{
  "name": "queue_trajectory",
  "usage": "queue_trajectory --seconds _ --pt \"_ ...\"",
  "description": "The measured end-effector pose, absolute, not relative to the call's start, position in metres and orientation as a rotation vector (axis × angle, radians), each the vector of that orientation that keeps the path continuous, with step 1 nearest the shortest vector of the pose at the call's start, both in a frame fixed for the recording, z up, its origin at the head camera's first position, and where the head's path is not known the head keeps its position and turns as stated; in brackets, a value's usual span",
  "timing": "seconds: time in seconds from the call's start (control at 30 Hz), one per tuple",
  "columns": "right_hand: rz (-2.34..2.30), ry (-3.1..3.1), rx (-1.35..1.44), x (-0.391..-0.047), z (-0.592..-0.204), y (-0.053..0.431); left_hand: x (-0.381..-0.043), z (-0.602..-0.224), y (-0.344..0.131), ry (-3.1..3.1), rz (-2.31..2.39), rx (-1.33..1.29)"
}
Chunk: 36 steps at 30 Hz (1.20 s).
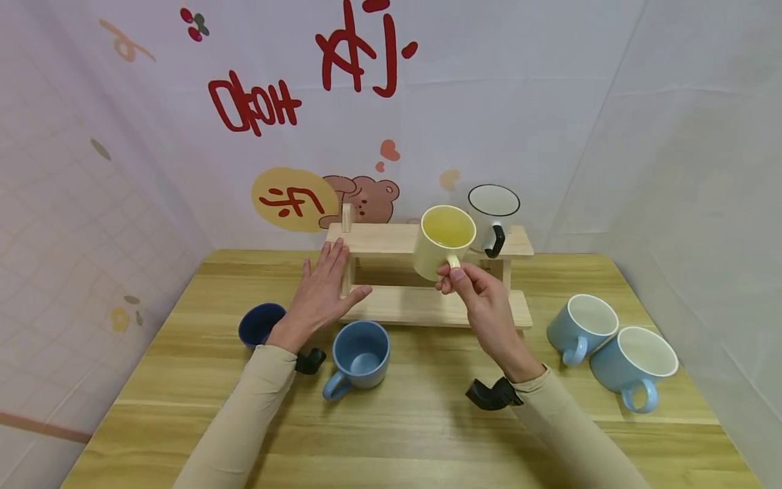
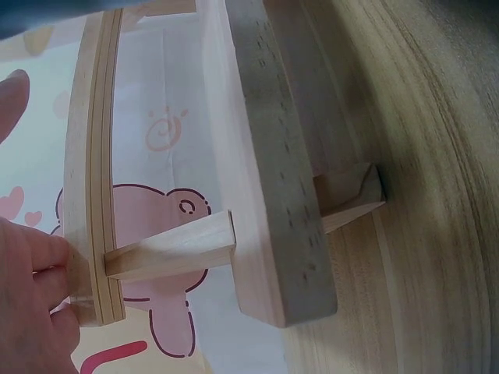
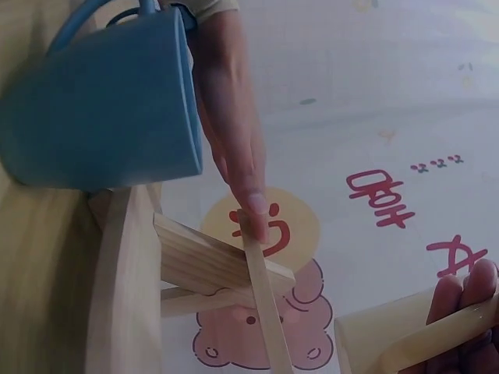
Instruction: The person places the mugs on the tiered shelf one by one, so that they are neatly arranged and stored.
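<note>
My right hand pinches the handle of a pale yellow mug, held upright in front of the upper board of a two-tier wooden shelf. In the right wrist view only part of the yellow mug shows, at the lower right. My left hand rests its straight fingers against the left end of the upper board. The left wrist view shows its fingers touching the board's edge. Near the upper board's right end stands a white mug with a black rim and black handle.
A blue mug stands before the shelf's left part. A dark blue cup is partly hidden behind my left wrist. Two light blue mugs with white insides, one and a larger one, stand on the table's right. A printed cloth hangs behind.
</note>
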State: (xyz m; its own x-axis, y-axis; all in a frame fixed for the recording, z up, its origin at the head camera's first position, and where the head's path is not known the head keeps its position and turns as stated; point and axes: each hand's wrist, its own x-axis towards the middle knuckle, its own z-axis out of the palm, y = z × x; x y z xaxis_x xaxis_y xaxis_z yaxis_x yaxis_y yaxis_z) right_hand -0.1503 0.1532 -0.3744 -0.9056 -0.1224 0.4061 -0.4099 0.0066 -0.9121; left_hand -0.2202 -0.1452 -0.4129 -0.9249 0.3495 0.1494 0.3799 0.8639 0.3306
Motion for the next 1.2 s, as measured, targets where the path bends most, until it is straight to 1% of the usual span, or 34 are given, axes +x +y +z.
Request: queue_trajectory --seconds 0.6,1.2 --pt "1.930 -2.064 0.410 -0.201 -0.373 0.133 -0.221 -0.415 -0.147 -2.948 -0.556 -0.581" --pt "1.940 -2.078 0.372 -0.227 -0.376 0.128 -0.220 -0.412 -0.145 -2.954 -0.530 -0.579"
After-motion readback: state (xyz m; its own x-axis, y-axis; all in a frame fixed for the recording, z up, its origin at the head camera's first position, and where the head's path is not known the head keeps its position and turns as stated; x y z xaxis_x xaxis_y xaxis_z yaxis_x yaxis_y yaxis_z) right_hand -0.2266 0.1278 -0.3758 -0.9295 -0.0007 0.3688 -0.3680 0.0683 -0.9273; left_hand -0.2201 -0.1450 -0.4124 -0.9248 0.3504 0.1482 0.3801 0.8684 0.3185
